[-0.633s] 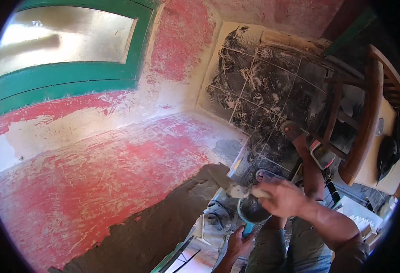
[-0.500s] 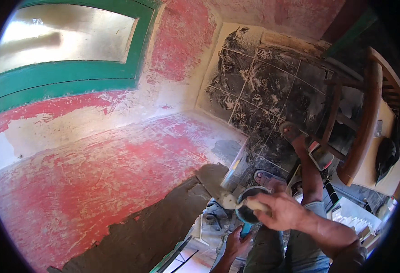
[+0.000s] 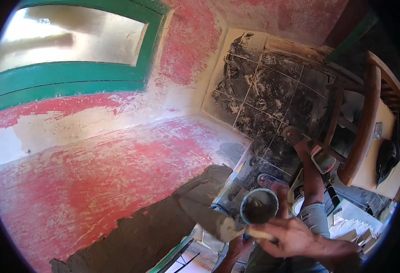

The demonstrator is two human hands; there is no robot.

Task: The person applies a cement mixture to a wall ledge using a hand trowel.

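My right hand (image 3: 293,237) is closed round the pale handle of a pointed trowel (image 3: 204,217). The blade, smeared with grey mortar, lies over the dark wet mortar band (image 3: 140,232) along the near edge of the red-stained ledge (image 3: 86,182). Partly hidden behind the trowel handle, my left hand (image 3: 237,250) grips a blue-handled dipper (image 3: 259,204), a round pot with a pale blue rim. Grey mortar shows inside it. The dipper is upright above my feet, right of the ledge's edge.
A green-framed window (image 3: 72,75) is set in the wall at far left. Dusty black tiles (image 3: 272,86) cover the floor ahead. At right stands a wooden chair (image 3: 364,123) with dark things on its seat. Below it sits an open box of papers (image 3: 352,218).
The trowel has moved left and nearer along the mortar band, away from the dipper's mouth. My right hand has come nearer with it. The view has shifted slightly.
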